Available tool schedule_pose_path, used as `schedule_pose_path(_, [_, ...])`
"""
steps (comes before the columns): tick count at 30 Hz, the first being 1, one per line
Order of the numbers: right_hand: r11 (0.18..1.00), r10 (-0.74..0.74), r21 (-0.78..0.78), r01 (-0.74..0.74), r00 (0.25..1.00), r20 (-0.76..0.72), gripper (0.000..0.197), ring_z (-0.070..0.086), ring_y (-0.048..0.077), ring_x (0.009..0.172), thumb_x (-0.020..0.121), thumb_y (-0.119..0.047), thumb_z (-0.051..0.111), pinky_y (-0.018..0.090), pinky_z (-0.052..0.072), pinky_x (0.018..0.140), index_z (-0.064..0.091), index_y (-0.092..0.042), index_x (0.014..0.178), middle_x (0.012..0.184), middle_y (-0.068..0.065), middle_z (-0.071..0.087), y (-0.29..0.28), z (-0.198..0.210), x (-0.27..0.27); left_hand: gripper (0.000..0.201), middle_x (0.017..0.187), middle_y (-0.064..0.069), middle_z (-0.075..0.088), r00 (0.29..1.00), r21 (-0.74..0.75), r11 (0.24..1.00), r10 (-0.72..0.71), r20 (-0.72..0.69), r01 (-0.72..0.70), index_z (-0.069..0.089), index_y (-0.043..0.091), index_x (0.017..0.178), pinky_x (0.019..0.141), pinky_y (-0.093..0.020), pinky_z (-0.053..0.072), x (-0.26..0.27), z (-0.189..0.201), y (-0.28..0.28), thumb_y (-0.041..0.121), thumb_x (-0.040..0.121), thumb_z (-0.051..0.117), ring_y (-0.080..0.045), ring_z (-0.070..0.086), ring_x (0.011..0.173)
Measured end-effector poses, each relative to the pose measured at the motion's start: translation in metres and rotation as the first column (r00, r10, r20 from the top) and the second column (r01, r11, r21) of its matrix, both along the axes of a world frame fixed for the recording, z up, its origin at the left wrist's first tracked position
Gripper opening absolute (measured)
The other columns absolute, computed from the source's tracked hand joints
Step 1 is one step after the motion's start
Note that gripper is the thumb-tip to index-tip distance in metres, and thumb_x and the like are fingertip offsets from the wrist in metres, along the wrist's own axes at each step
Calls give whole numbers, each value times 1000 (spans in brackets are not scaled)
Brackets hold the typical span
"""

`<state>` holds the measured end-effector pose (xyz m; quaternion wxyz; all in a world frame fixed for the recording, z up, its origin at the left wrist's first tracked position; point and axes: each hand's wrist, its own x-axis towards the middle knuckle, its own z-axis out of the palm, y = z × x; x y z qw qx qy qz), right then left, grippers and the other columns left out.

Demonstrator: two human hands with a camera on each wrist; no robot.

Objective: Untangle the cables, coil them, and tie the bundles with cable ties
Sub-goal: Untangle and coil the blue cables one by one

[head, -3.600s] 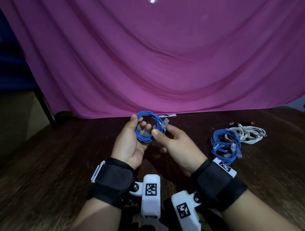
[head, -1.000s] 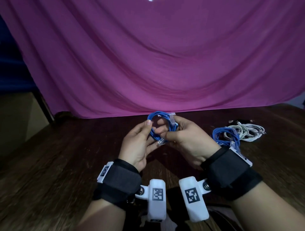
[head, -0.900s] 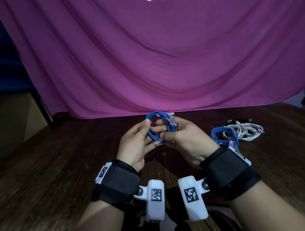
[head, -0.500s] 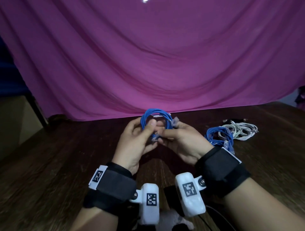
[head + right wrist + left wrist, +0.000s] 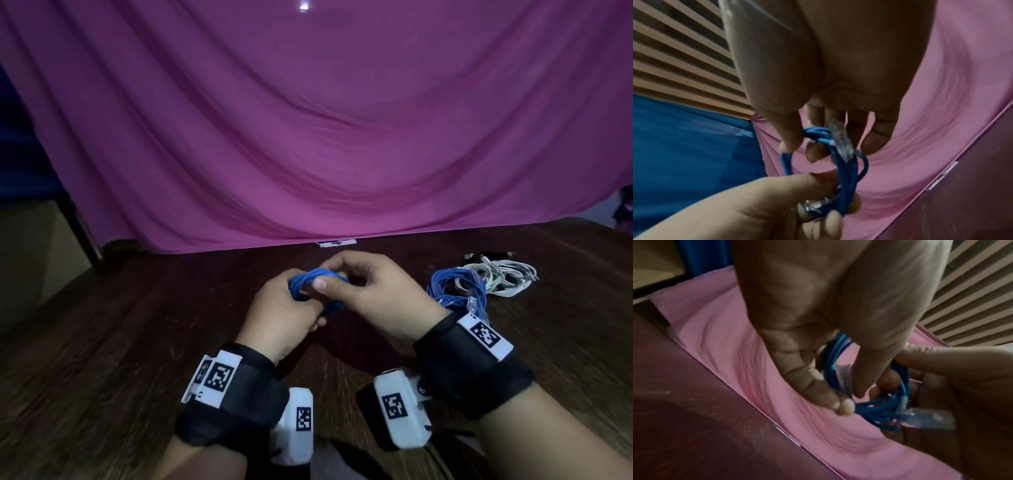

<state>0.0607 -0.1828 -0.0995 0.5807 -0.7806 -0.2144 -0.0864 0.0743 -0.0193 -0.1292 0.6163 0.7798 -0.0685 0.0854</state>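
Holding a small blue cable coil [image 5: 317,275] between them at the centre of the head frame, both hands work just above the dark wooden desk [image 5: 102,342]. Left hand [image 5: 286,313] has its grip curled round the near side of the loop, fingers [image 5: 830,400] pinching the strands; right hand [image 5: 375,294] pinches the far side, thumb on top. A clear plug [image 5: 840,141] lies across the strands by the right fingertips. Over at right of the frame, another blue cable bundle [image 5: 457,289] rests on the desk, touching a white cable bundle [image 5: 503,277]. Pink cloth [image 5: 308,130] fills the upper frame.
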Motion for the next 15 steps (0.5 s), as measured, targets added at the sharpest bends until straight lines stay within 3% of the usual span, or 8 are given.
schedule_pose_path(2, [998,-52,36,53,998,-33,23,56,18,67,101,-27,64,37,46,61,67,-8,88,72,7,63,-1,-3,3,17,78,-6,76,999,-36,999,11,43,-10,70,20,96,66,-34,56,-1,2,-1,7,85,74,-16,72,67])
schedule_pose_path(4, [962,-44,258,88,985,-169,26,57,19,64,106,-24,55,31,45,55,62,-9,86,65,2,60,0,-2,5,13,75,0,76,994,-116,993,42,100,-30,69,17,98,63,-24,52,-1,6,-3,15,88,76,-9,70,66])
schedule_pose_path(6, [855,55,507,105,955,-291,22,55,13,59,107,-19,50,29,43,58,60,-10,90,61,-2,53,2,1,8,8,77,1,75,994,-155,988,20,111,-2,71,18,98,64,-22,50,-3,10,-6,23,92,72,-5,67,68])
schedule_pose_path(9, [612,250,778,140,899,-358,24,35,8,46,107,-15,46,28,36,64,57,-6,87,54,-4,33,3,6,11,15,87,-1,76,995,-322,942,-85,42,94,70,12,103,68,-24,57,-8,13,-13,24,98,64,-9,71,80])
schedule_pose_path(11, [521,323,837,170,868,-377,28,26,8,42,105,-19,48,27,36,62,54,-8,80,52,-5,24,3,7,13,22,87,-2,73,992,-404,906,-123,30,125,66,4,110,67,-25,58,-11,15,-17,22,99,62,-12,74,84])
schedule_pose_path(15, [447,381,878,170,852,-359,34,22,8,35,104,-33,54,25,42,50,48,-12,77,48,-5,15,2,7,13,35,91,-6,71,980,-488,853,-197,30,186,64,0,115,71,-29,59,-15,19,-21,28,95,63,-15,74,88])
